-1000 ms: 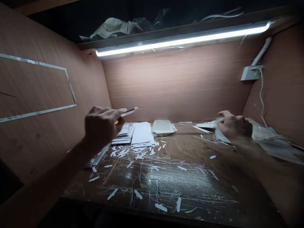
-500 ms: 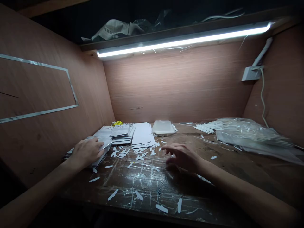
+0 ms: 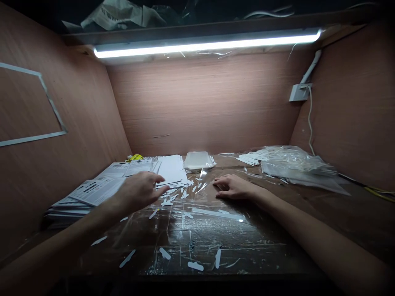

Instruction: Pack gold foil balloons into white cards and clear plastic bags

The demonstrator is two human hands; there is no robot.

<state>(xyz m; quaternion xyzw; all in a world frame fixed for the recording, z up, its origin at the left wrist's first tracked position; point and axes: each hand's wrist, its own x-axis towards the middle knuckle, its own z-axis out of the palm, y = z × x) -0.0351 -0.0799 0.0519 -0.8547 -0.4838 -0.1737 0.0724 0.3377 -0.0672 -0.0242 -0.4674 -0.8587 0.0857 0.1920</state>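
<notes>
My left hand (image 3: 140,189) hovers at the left, its thumb and fingers apart and nothing in them. It partly hides a stack of white printed cards (image 3: 97,191) behind it and the near edge of a pile of blank white cards (image 3: 171,168). My right hand (image 3: 236,187) rests low over the middle of the table, fingers curled and thumb apart from them. Shiny clear plastic film (image 3: 202,174) lies beside its fingertips; whether they touch it I cannot make out. Small white cut pieces (image 3: 166,201) lie scattered between and in front of the hands.
A stack of clear plastic sleeves (image 3: 199,160) stands at the back. White strips (image 3: 249,158) and a clear plastic bag (image 3: 296,164) lie at the right rear. A yellow item (image 3: 135,157) sits at the back left. Wooden walls and a lamp tube (image 3: 210,44) enclose the table (image 3: 262,250).
My left hand has left the printed card stack and moved right, its fingers now apart. My right hand has shifted slightly, fingers more curled. The view has turned a little to the right.
</notes>
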